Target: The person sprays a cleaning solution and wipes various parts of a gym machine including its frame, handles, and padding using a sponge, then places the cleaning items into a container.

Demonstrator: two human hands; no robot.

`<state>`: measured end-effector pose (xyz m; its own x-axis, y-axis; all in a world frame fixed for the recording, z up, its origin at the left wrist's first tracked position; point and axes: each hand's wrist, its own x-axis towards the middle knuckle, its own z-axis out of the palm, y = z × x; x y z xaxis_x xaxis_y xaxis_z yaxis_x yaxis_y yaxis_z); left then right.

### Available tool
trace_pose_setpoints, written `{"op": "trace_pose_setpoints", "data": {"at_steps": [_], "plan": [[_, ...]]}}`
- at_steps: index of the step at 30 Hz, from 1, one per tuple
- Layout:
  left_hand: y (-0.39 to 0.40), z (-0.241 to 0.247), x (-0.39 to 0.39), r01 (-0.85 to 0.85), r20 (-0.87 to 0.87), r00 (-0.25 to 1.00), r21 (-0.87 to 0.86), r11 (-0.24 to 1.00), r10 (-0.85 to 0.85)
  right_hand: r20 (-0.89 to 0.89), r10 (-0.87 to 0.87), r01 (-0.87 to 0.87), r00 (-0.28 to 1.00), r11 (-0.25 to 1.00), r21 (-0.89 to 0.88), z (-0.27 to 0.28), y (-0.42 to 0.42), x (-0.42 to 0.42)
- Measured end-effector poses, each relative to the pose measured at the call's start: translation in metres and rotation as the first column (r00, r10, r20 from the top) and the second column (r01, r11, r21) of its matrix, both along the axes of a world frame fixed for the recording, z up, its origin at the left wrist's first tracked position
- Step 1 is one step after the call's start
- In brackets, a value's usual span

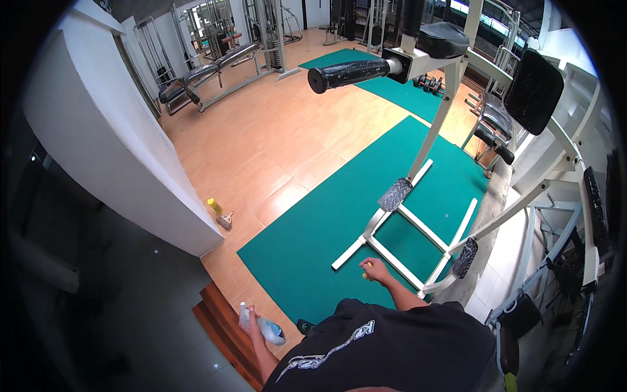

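My left hand grips the neck of a clear plastic spray bottle with a white spray head, low and to the left of my body. The bottle leans, its base pointing right. My right hand is closed around a small yellow item, perhaps a cloth or sponge; most of it is hidden by the fingers. That hand is over the green mat, close to the white steel base frame of a dip and leg-raise station. The station's black handgrip juts out higher up.
Wooden steps drop to a dark tiled floor at left, beside a white pillar. Near it stand a yellow container and a small brush or dustpan. A padded bench, dumbbells and weight machines are farther off.
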<state>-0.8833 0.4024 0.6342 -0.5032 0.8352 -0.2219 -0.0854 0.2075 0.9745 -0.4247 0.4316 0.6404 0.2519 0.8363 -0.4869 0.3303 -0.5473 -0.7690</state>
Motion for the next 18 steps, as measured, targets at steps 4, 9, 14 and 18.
{"op": "trace_pose_setpoints", "data": {"at_steps": [4, 9, 14, 18], "plan": [[0.049, 0.056, 0.000, 0.166, 0.053, 0.984, 0.044, 0.985, -0.168, -0.022, 0.354, -0.354, 0.935, 0.935, -0.013, 0.051, 0.033, -0.070], [0.151, 0.121, 0.056, 0.517, 0.100, 0.832, 0.220, 0.827, -0.546, -0.023, 0.483, -0.480, 0.875, 0.874, 0.080, 0.062, 0.075, -0.114], [0.253, 0.186, 0.129, 0.791, 0.066, 0.528, 0.323, 0.519, -0.847, -0.023, 0.657, -0.604, 0.754, 0.706, 0.370, 0.079, 0.145, -0.149], [0.352, 0.214, 0.162, 0.907, -0.001, 0.217, 0.370, 0.202, -0.976, -0.292, 0.445, -0.331, 0.846, 0.869, 0.367, 0.124, 0.217, -0.146]]}}
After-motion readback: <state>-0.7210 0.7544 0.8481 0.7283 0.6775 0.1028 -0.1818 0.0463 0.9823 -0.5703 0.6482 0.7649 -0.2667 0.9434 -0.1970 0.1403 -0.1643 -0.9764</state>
